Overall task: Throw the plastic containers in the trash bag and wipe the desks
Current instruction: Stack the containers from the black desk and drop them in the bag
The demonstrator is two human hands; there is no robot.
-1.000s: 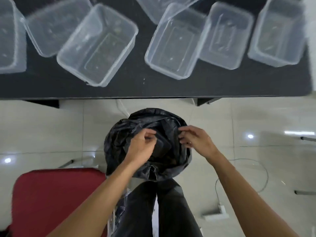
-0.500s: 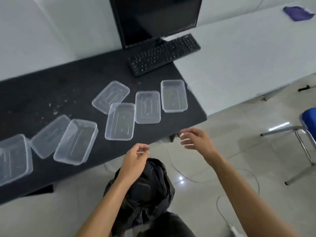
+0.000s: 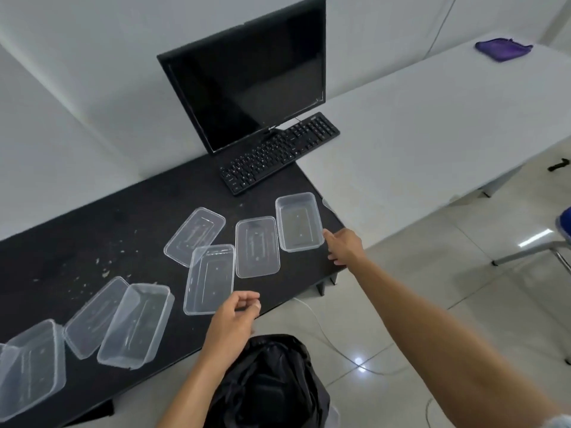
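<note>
Containers (image 3: 258, 247) of clear plastic lie in a crooked row on the black desk (image 3: 92, 230), from 8 o'clock up to the middle. The right hand (image 3: 344, 247) is stretched out with loose fingers, grasping nothing. It sits at 4 o'clock from the end container (image 3: 299, 222), one fingertip at its corner. I cannot tell if it touches. The left hand (image 3: 234, 316) hangs near 6 o'clock, fingers loosely curled, holding nothing. Right below it is the black trash bag (image 3: 272, 384). Crumbs (image 3: 105, 273) dot the desk at 8 o'clock. A dark monitor (image 3: 247, 75) and a keyboard (image 3: 278, 152) stand at 12 o'clock. A purple cloth (image 3: 502, 49) lies on the white desk (image 3: 432, 125) at 2 o'clock.
</note>
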